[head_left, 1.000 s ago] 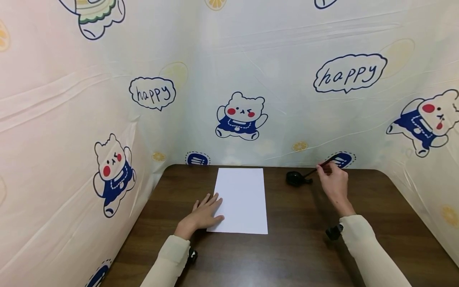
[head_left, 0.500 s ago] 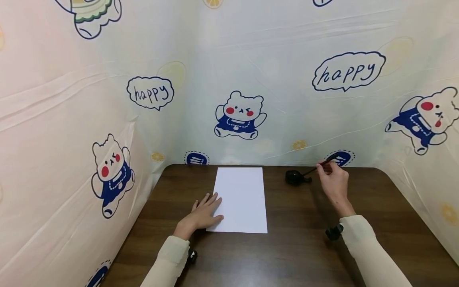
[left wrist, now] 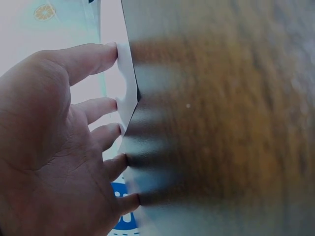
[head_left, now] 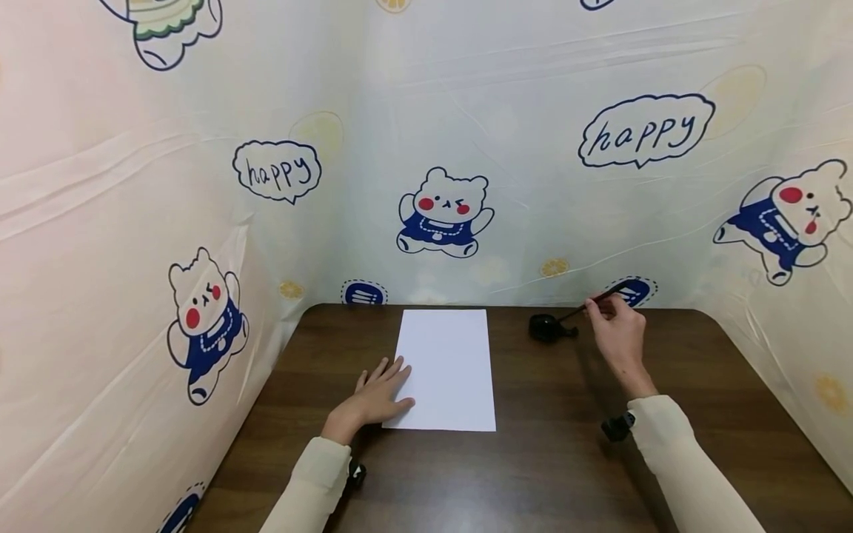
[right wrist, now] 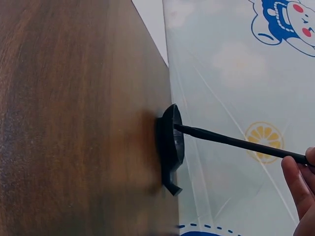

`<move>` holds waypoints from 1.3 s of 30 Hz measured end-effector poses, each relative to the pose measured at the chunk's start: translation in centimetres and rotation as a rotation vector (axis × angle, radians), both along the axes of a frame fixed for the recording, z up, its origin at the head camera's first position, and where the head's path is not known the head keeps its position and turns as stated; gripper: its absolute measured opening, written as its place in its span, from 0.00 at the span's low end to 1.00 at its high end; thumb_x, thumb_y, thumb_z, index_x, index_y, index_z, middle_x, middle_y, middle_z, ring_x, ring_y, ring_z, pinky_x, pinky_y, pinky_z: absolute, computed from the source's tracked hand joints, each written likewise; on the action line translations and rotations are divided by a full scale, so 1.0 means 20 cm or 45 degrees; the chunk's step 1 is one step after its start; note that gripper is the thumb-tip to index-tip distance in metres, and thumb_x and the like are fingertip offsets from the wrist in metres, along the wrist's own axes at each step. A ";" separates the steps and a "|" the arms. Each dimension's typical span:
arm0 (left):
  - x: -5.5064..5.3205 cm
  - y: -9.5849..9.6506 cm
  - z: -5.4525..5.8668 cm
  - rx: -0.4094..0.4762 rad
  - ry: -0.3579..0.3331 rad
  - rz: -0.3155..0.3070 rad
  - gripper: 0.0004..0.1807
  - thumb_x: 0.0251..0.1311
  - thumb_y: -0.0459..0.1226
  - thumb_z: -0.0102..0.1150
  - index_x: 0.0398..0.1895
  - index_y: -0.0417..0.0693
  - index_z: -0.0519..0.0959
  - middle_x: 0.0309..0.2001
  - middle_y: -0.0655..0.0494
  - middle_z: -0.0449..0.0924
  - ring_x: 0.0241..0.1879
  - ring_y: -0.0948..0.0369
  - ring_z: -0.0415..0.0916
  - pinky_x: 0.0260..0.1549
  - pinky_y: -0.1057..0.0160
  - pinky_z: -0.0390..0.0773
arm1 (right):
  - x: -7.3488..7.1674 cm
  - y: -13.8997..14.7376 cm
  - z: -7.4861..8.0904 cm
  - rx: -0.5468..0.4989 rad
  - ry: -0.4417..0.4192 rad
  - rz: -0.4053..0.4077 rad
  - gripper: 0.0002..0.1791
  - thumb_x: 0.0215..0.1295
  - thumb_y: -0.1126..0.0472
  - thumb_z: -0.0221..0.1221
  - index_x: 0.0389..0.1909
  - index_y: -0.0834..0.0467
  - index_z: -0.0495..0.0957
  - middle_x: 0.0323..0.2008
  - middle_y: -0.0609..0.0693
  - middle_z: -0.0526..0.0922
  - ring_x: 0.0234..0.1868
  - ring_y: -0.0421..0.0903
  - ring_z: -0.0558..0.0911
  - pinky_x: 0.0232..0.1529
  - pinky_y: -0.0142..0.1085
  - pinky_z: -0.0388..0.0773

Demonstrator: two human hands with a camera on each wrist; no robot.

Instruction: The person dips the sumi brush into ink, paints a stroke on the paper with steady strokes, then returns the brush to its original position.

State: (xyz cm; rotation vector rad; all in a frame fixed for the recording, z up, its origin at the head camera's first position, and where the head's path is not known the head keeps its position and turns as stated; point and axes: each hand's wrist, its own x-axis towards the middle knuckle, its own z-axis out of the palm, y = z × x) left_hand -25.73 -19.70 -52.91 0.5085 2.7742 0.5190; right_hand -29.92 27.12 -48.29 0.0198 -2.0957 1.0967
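Note:
A plain white sheet of paper (head_left: 446, 370) lies on the table. My left hand (head_left: 373, 400) rests on its left edge with fingers spread; in the left wrist view the fingertips (left wrist: 110, 54) touch the sheet and the tabletop beside it. To the right, my right hand (head_left: 620, 337) pinches the handle of a thin black brush (right wrist: 236, 141) between thumb and fingers. The brush slants down to the left, its tip inside a small black ink dish (right wrist: 170, 142) with a short spout-like end. That dish (head_left: 545, 328) sits near the table's far edge.
The brown wooden table (head_left: 426, 481) has rounded far corners. Behind and at both sides hangs a pale printed curtain (head_left: 520, 222) with bears and "happy" bubbles, close against the far edge. Dark wrist cameras (head_left: 618, 427) are strapped on both wrists.
The head view has shifted slightly, so the scene sits a few pixels differently. Both hands stay nearly in place, the left on the paper and the right with the brush at the ink dish.

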 end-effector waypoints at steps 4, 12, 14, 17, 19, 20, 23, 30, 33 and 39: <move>0.00 0.00 0.00 -0.002 -0.005 0.004 0.42 0.74 0.56 0.59 0.85 0.50 0.60 0.88 0.47 0.48 0.87 0.39 0.40 0.77 0.23 0.41 | 0.00 0.00 -0.03 -0.002 -0.065 -0.031 0.10 0.74 0.62 0.66 0.44 0.67 0.85 0.34 0.64 0.91 0.27 0.12 0.73 0.29 0.13 0.69; 0.01 0.00 -0.01 0.014 0.004 0.016 0.42 0.73 0.55 0.59 0.85 0.50 0.61 0.88 0.48 0.48 0.87 0.39 0.41 0.77 0.23 0.40 | 0.00 0.01 -0.06 0.029 -0.125 -0.053 0.10 0.74 0.62 0.66 0.46 0.67 0.85 0.36 0.64 0.91 0.27 0.11 0.72 0.31 0.11 0.68; 0.01 0.00 -0.01 0.012 0.006 0.017 0.42 0.73 0.55 0.59 0.85 0.50 0.61 0.88 0.48 0.48 0.87 0.39 0.41 0.77 0.23 0.40 | 0.00 0.01 -0.06 0.047 -0.133 -0.055 0.10 0.75 0.61 0.66 0.46 0.66 0.86 0.36 0.64 0.91 0.28 0.11 0.71 0.31 0.10 0.68; 0.01 0.00 -0.01 0.013 0.002 0.017 0.43 0.73 0.56 0.59 0.85 0.50 0.61 0.88 0.48 0.48 0.87 0.39 0.40 0.78 0.23 0.40 | 0.00 0.01 -0.06 0.051 -0.137 -0.050 0.10 0.75 0.61 0.66 0.46 0.67 0.86 0.37 0.64 0.91 0.28 0.11 0.71 0.31 0.10 0.68; 0.01 0.00 -0.01 0.014 0.001 0.018 0.43 0.73 0.56 0.59 0.85 0.51 0.61 0.88 0.48 0.48 0.87 0.39 0.40 0.78 0.23 0.40 | 0.00 0.01 -0.05 0.045 -0.134 -0.046 0.10 0.75 0.62 0.66 0.45 0.67 0.85 0.37 0.64 0.91 0.28 0.11 0.72 0.32 0.10 0.68; 0.01 0.00 -0.01 0.015 0.000 0.018 0.43 0.73 0.56 0.59 0.85 0.51 0.61 0.88 0.48 0.48 0.87 0.39 0.40 0.78 0.23 0.40 | 0.00 0.01 -0.05 0.039 -0.128 -0.045 0.10 0.75 0.62 0.66 0.45 0.67 0.85 0.37 0.65 0.91 0.28 0.12 0.72 0.32 0.10 0.68; 0.01 0.00 -0.01 0.015 -0.004 0.019 0.43 0.73 0.56 0.59 0.85 0.51 0.60 0.88 0.48 0.47 0.87 0.39 0.40 0.78 0.23 0.39 | 0.01 0.01 -0.04 0.034 -0.096 -0.046 0.10 0.74 0.62 0.66 0.44 0.68 0.85 0.37 0.65 0.91 0.28 0.11 0.72 0.32 0.10 0.68; 0.00 0.00 -0.01 0.020 -0.006 0.019 0.43 0.73 0.56 0.59 0.85 0.50 0.60 0.88 0.48 0.47 0.87 0.39 0.39 0.78 0.23 0.39 | 0.01 0.01 -0.02 -0.012 0.024 -0.031 0.09 0.73 0.64 0.67 0.44 0.69 0.85 0.34 0.65 0.91 0.29 0.11 0.74 0.33 0.10 0.69; 0.01 0.00 0.00 0.019 -0.011 0.016 0.43 0.73 0.56 0.59 0.85 0.51 0.60 0.88 0.48 0.47 0.87 0.40 0.39 0.78 0.24 0.39 | 0.01 0.02 -0.01 -0.032 0.050 -0.025 0.09 0.73 0.66 0.67 0.44 0.69 0.85 0.34 0.66 0.90 0.29 0.11 0.75 0.33 0.10 0.70; 0.01 0.00 0.00 0.003 -0.005 0.018 0.43 0.73 0.56 0.59 0.85 0.51 0.60 0.88 0.49 0.47 0.87 0.40 0.39 0.78 0.24 0.39 | 0.03 0.05 -0.01 -0.036 0.046 -0.052 0.09 0.73 0.65 0.67 0.43 0.69 0.85 0.35 0.66 0.91 0.30 0.11 0.75 0.33 0.10 0.70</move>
